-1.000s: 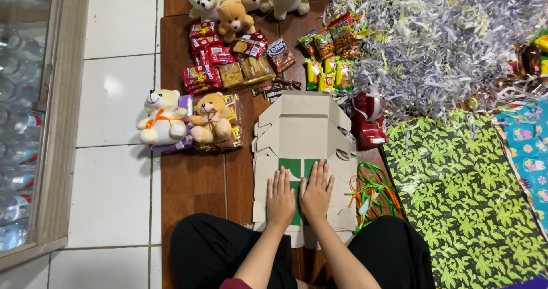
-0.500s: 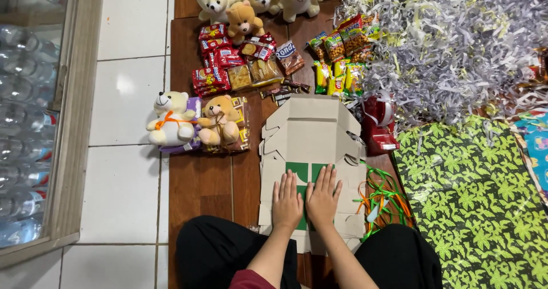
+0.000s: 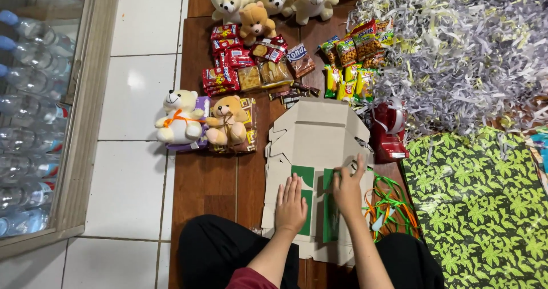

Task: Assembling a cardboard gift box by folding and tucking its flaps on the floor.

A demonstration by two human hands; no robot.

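A flat, unfolded cardboard box [image 3: 319, 135] with green printed panels lies on a wooden board in front of my knees. My left hand [image 3: 291, 206] rests flat on its near left part, fingers together and pointing away. My right hand [image 3: 347, 187] is further out on the right side. Its fingers curl over the edge of a green panel [image 3: 330, 212], which stands tilted up from the sheet.
Left of the box sit a white teddy bear [image 3: 180, 118] and a brown one [image 3: 228, 120]. Snack packets [image 3: 234, 61] and more plush bears lie beyond. A red object [image 3: 388, 132], ribbons [image 3: 391, 200], shredded paper [image 3: 468, 43] and green leaf-print wrapping paper [image 3: 479, 203] are on the right. Bottles [image 3: 28, 123] stand behind glass on the left.
Both hands lay flat side by side on the green panels. My right hand has since moved right and forward and raised a green panel, while the left hand stays pressed down.
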